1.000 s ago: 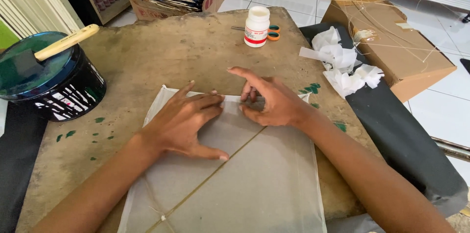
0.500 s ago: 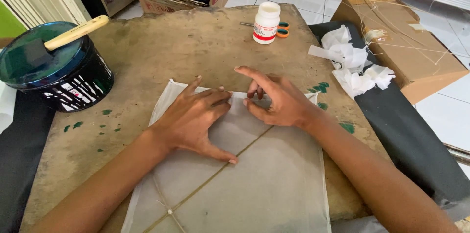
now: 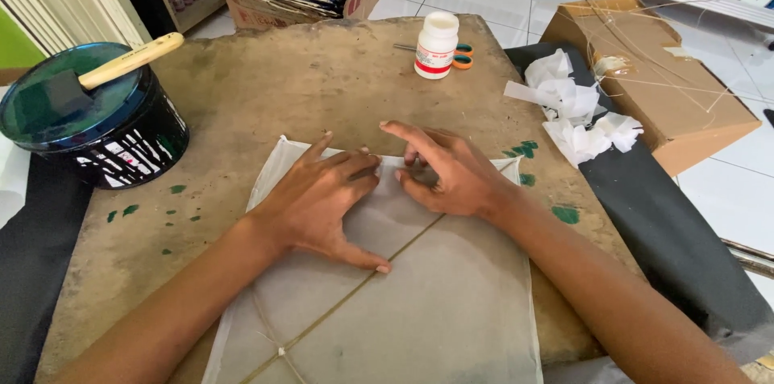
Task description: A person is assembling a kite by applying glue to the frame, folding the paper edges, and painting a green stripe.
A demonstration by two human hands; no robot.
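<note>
Lying flat under both hands, translucent white kite paper shows crossed sticks.

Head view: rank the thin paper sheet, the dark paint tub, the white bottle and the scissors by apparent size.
1. Thin paper sheet, though it lies nearest the camera.
2. Dark paint tub.
3. White bottle.
4. Scissors, partly hidden behind the bottle, so unsure.

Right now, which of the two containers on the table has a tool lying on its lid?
The dark round tub at the far left: a wooden-handled tool lies across its green lid. The small white bottle carries nothing on top.
</note>
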